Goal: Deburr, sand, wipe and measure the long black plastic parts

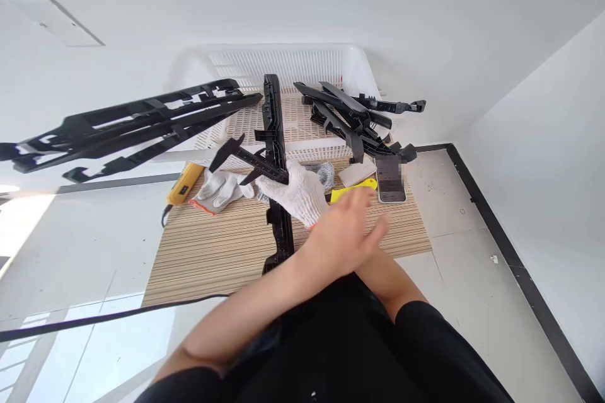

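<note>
My right hand (297, 192), in a white knit glove, is closed around a black vernier caliper (258, 162) whose jaws point to the upper left. Beneath the caliper, a long black plastic trim part (273, 107) runs from the white basket (278, 56) down over the striped board (208, 252). My bare left hand (347, 227) crosses above my right wrist, slightly blurred, with its thumb apart from the fingers and nothing seen in it. Close to its fingertips lies a yellow-handled tool (354, 189), partly hidden.
Several black plastic parts are heaped on the basket's right (350, 113) and left (155, 119) sides, overhanging it. On the board lie a loose glove (220, 189), a yellow corded device (186, 183), a pale flat block (357, 172) and a phone (391, 179). White walls stand behind and right.
</note>
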`<state>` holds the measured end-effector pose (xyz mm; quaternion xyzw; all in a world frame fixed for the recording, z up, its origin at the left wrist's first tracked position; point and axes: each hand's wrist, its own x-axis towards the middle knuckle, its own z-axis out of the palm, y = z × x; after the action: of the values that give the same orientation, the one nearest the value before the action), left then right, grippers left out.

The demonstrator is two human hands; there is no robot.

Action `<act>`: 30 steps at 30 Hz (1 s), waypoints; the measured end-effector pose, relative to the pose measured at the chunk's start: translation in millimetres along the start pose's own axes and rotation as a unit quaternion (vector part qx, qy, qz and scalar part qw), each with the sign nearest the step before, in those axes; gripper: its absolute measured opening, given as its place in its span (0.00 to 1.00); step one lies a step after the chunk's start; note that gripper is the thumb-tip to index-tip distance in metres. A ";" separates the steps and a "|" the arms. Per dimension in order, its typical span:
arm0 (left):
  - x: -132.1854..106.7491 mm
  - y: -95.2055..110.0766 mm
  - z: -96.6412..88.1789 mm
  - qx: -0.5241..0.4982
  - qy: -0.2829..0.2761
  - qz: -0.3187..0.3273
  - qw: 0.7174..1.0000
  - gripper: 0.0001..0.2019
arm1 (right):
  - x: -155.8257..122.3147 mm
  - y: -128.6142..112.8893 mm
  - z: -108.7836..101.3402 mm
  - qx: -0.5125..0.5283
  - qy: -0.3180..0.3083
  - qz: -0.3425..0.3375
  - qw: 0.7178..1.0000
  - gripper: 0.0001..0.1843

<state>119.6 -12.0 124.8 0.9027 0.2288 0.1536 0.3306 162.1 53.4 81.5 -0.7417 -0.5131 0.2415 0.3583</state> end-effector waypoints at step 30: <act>141.3 -16.0 114.3 -0.309 -0.078 -0.140 0.938 0.41 | -8.1 7.4 39.3 -0.089 0.077 -0.052 0.992 0.27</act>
<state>283.5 11.4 48.0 0.7242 0.2680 0.0976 0.6279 135.1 55.4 51.0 -0.7591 -0.5417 0.1179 0.3412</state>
